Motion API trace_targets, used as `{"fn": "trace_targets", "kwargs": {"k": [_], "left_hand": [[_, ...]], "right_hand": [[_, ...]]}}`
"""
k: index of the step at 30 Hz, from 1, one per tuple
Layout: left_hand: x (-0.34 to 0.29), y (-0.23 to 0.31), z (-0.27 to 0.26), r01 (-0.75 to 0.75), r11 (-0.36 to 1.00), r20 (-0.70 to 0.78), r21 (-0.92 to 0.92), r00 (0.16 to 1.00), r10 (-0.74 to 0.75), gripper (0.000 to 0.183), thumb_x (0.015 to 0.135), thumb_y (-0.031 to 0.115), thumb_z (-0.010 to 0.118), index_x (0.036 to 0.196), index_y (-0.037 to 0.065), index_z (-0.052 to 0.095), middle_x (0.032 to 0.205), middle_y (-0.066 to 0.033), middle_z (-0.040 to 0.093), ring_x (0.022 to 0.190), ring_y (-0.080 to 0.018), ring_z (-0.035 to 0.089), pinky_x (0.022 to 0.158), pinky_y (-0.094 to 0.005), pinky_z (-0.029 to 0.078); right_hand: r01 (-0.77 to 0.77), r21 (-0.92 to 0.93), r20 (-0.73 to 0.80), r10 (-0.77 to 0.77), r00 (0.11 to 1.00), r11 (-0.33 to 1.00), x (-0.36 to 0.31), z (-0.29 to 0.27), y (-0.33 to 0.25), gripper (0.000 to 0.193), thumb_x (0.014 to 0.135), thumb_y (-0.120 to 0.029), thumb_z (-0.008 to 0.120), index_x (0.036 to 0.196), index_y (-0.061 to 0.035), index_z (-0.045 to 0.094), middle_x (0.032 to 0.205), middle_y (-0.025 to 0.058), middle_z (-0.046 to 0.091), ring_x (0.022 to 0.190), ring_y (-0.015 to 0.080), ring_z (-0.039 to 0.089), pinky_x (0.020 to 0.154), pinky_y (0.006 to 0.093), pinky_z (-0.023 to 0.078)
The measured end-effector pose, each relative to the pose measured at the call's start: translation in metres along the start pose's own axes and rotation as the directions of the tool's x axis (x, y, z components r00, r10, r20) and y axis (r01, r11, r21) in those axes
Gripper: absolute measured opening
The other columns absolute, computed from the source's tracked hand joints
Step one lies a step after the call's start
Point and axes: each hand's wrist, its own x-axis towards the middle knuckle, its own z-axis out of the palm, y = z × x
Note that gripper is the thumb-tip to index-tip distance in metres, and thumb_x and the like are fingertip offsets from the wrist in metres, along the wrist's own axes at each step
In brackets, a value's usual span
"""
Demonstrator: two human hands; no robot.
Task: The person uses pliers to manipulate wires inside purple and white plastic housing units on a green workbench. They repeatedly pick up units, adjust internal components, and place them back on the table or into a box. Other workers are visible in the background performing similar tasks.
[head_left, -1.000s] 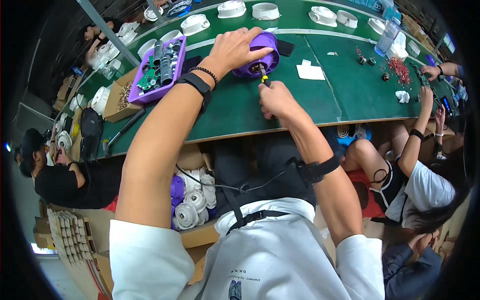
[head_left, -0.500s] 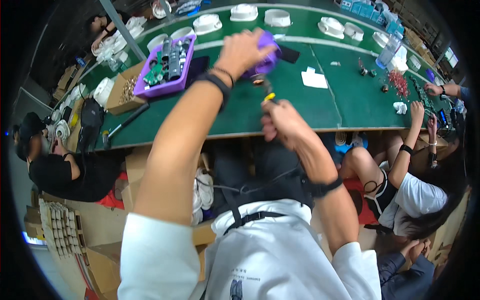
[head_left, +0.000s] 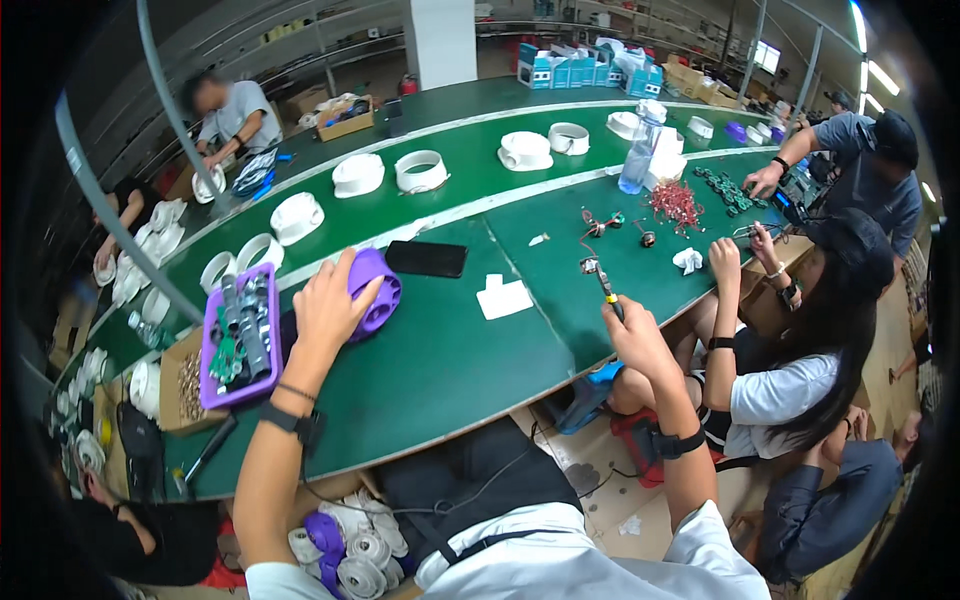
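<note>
My left hand [head_left: 330, 303] grips a round purple plastic housing [head_left: 384, 300] that rests on the green table, thumb over its near side. Farther right, my right hand [head_left: 638, 338] is closed around pliers [head_left: 607, 291] with yellow and black handles. At their jaws is a small metallic part [head_left: 588, 266]; a thin red wire runs close by it, and I cannot tell whether it is attached. Small wired parts [head_left: 603, 225] lie just beyond the jaws. A black phone-like slab [head_left: 427, 258] and a white paper piece [head_left: 505, 299] lie between my hands.
At left stand a purple bin [head_left: 210, 365] of dark cylinders and green boards, a cardboard box [head_left: 170, 410] and a hammer-like tool [head_left: 212, 448]. White housings [head_left: 525, 150] line the far belt. A bottle [head_left: 640, 155] and red wires [head_left: 675, 204] lie right, near co-workers [head_left: 800, 370].
The view has turned right and up. My hands have moved apart: the pliers have left the purple housing for the right, toward the wired parts, while my left hand stays on the housing.
</note>
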Motion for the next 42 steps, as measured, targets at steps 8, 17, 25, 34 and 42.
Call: {"fn": "trace_targets", "kwargs": {"k": [8,17,25,34,42], "left_hand": [[0.002,0.007,0.003,0.018,1.000,0.032,0.020,0.999,-0.018,0.059,0.084,0.050,0.067,0.125,0.010,0.058,0.096,-0.0166,0.063,0.083,-0.0347,0.067,0.062,-0.0453,0.054],[0.006,0.017,-0.007,0.124,0.992,0.121,0.032,0.984,-0.128,0.055,0.086,0.046,0.066,0.126,0.009,0.055,0.099,-0.0179,0.061,0.087,-0.0378,0.065,0.068,-0.0479,0.052],[0.006,0.009,-0.006,0.112,0.994,0.083,-0.005,0.990,-0.111,0.054,0.087,0.046,0.067,0.114,0.002,0.052,0.097,-0.0205,0.063,0.084,-0.0399,0.065,0.066,-0.0488,0.053],[0.091,-0.040,0.043,0.468,0.619,0.192,-0.630,0.867,-0.460,0.052,0.100,0.050,0.048,0.114,0.001,0.046,0.102,-0.0263,0.065,0.094,-0.0383,0.066,0.079,-0.0457,0.051],[0.177,-0.086,0.215,0.669,-0.264,0.701,-0.695,0.548,-0.456,0.053,0.104,0.040,0.036,0.140,0.000,0.035,0.132,-0.0233,0.053,0.117,-0.0343,0.059,0.086,-0.0578,0.051]], "right_hand": [[-0.203,-0.633,-0.219,0.079,0.973,0.747,0.084,-0.016,0.061,0.031,0.088,-0.020,0.053,0.105,0.0061,0.054,0.104,0.0300,0.062,0.099,0.0473,0.062,0.084,0.0578,0.049],[-0.189,-0.744,-0.430,-0.243,0.869,0.641,0.066,-0.008,0.073,0.037,0.074,-0.013,0.062,0.106,0.0036,0.052,0.103,0.0218,0.052,0.102,0.0371,0.051,0.092,0.0500,0.034],[0.134,-0.403,-0.296,-0.267,0.917,0.905,0.017,0.047,0.019,0.053,0.072,-0.006,0.061,0.121,0.0037,0.047,0.108,0.0222,0.046,0.106,0.0384,0.045,0.097,0.0494,0.032],[0.140,-0.318,-0.270,-0.231,0.935,0.938,0.015,0.064,0.005,0.053,0.070,-0.008,0.064,0.120,0.0021,0.050,0.111,0.0216,0.049,0.112,0.0384,0.045,0.103,0.0492,0.029],[0.100,-0.270,-0.270,-0.175,0.947,0.958,0.016,0.064,0.001,0.052,0.069,-0.008,0.063,0.119,0.0026,0.051,0.112,0.0214,0.050,0.112,0.0394,0.045,0.104,0.0487,0.029]]}}
